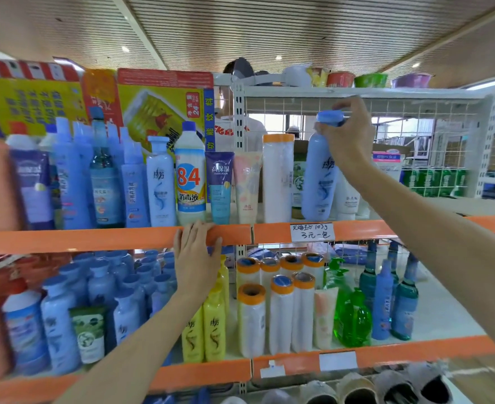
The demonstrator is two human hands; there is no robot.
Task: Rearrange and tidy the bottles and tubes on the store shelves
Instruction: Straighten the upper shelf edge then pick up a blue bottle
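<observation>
My right hand point(348, 132) grips the cap of a tall light-blue bottle point(319, 176) that stands, slightly tilted, on the upper shelf right of a white roll with an orange top point(278, 176). My left hand point(196, 255) lies flat with fingers spread on the orange front rail point(95, 237) of that shelf, holding nothing. Left of the roll stand a pink tube point(247, 188), a dark blue tube point(220, 185), a white "84" bottle point(190, 173) and several blue bottles point(160, 182).
The lower shelf carries blue bottles point(57, 316), two yellow bottles point(204, 330), several white rolls point(281, 310), a green pump bottle point(351, 313) and teal spray bottles point(403, 301). Cardboard boxes point(164, 106) stand behind the upper row. A person point(237, 123) stands beyond the shelving. Shoes point(357, 389) sit below.
</observation>
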